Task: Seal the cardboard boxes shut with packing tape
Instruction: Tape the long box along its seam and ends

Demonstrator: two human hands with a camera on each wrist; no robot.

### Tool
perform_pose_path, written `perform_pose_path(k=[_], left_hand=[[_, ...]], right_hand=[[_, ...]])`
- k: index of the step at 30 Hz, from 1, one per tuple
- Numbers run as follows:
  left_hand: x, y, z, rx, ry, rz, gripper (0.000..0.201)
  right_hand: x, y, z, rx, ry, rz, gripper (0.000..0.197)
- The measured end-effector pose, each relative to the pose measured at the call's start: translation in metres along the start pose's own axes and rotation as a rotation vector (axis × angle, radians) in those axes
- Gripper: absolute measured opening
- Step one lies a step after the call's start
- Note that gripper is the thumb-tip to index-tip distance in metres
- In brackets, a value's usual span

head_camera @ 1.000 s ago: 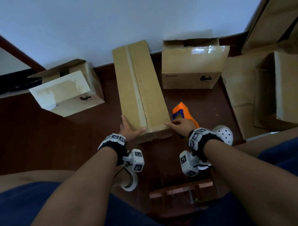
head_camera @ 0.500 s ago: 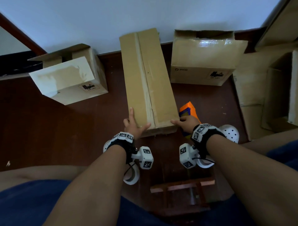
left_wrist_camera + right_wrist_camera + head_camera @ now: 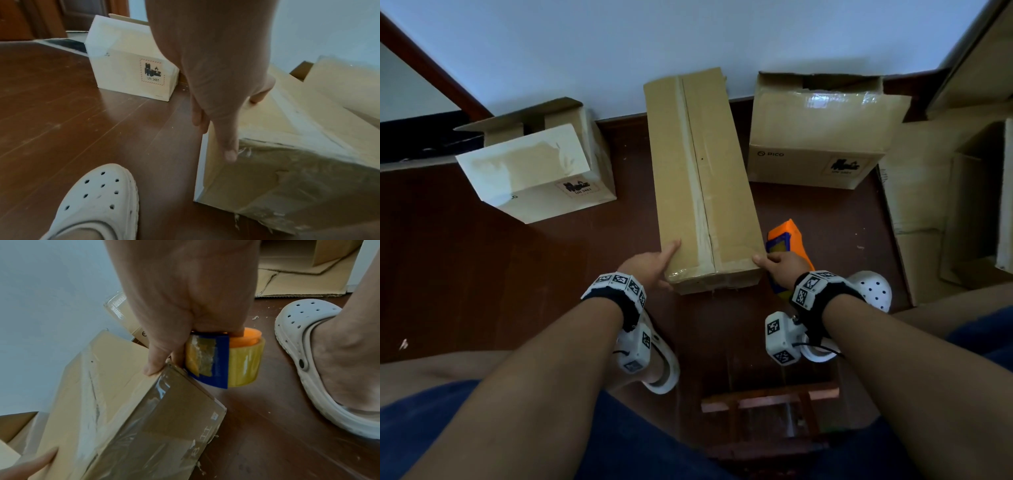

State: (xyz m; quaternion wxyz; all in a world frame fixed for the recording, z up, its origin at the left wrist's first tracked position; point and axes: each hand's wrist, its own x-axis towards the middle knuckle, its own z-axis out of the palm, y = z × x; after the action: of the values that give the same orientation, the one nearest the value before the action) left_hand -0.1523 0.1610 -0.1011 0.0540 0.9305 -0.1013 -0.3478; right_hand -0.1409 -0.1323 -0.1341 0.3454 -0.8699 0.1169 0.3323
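- left of the long box (image 3: 702, 178) there's a wide strip of bare floor (image 3: 482, 274), white box (image 3: 534, 171) sits further back
- right of it is tighter: tape dispenser (image 3: 787, 243) right alongside, PICO box (image 3: 815, 137) behind that

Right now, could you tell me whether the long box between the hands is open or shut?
Shut: the long box's flaps lie flat, with tape along the centre seam and over the near end.

My left hand (image 3: 216, 78) rested on the near corner of the long taped box (image 3: 287, 146), fingers extended. My white clog (image 3: 92, 203) stood on the wooden floor (image 3: 61, 113). A smaller labelled box (image 3: 131, 65) sat beyond.
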Motion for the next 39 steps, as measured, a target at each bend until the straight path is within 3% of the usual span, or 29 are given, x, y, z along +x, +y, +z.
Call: perform_pose_path(k=[4,11,13,17,22,27,30,34,39], left_hand=[[0.0,0.008,-0.008,0.191,-0.051,-0.026,0.097],[0.006,0.006,-0.013,0.253,-0.068,-0.01,0.093],[0.009,0.002,-0.023,0.146,-0.027,-0.032,0.09],[0.029,0.003,-0.04,-0.366,0.264,-0.094,0.069],[0.042,0.041,-0.031,-0.423,0.108,-0.1,0.079],[0.032,0.064,-0.007,-0.348,0.007,-0.08,0.081],[0.03,0.072,-0.01,-0.304,-0.039,-0.1,0.084],[0.022,0.081,-0.01,-0.243,-0.043,-0.103,0.084],[0.015,0.087,-0.007,-0.293,-0.139,-0.167,0.076]], right_hand=[[0.0,0.004,-0.002,-0.006,0.002,-0.02,0.056],[0.002,0.002,-0.007,-0.063,-0.011,-0.024,0.055],[0.0,0.003,-0.012,-0.081,-0.016,-0.032,0.054],[-0.003,0.018,-0.021,-0.103,0.021,-0.072,0.046],[-0.003,0.03,-0.042,-0.133,0.06,-0.032,0.047],[-0.003,0.03,-0.059,-0.357,0.054,0.167,0.05],[-0.005,0.025,-0.058,-0.394,0.0,0.287,0.062],[-0.003,0.033,-0.049,-0.242,-0.062,0.351,0.067],[-0.004,0.041,-0.043,-0.152,0.094,0.341,0.053]])
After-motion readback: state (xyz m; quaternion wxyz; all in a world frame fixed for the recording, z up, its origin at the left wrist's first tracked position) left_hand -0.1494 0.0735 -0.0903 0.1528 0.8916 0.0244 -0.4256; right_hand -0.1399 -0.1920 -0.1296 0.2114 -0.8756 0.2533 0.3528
